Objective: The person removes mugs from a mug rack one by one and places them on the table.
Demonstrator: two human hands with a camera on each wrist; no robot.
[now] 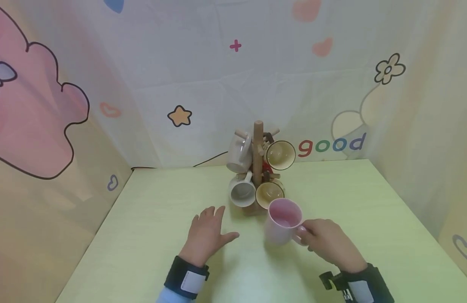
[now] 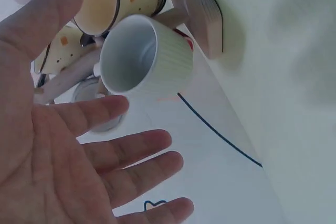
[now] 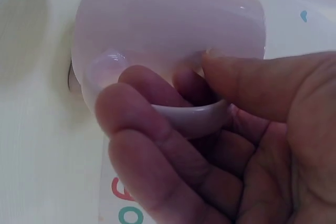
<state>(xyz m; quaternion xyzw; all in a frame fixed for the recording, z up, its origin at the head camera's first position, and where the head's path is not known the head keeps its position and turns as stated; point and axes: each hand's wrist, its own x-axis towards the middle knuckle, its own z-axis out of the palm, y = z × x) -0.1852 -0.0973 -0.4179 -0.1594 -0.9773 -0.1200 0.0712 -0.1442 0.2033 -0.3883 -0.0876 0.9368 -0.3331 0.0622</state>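
Observation:
My right hand (image 1: 329, 243) holds a pink mug (image 1: 279, 229) by its handle, with the fingers curled round it; the mug is upright in front of a wooden mug rack (image 1: 258, 155). In the right wrist view the fingers wrap the handle (image 3: 189, 116) below the mug's side. My left hand (image 1: 206, 239) hangs over the table with fingers spread, touching nothing. It is nearest to a white ribbed mug (image 2: 170, 59) hanging low on the rack, seen beyond the fingertips in the left wrist view.
On the rack also hang another white mug (image 1: 238, 155) and two cream mugs, an upper one (image 1: 280, 155) and a lower one (image 1: 270, 195). Something red shows behind the post. A printed curtain (image 1: 203, 84) stands behind the pale yellow-green table (image 1: 150, 219).

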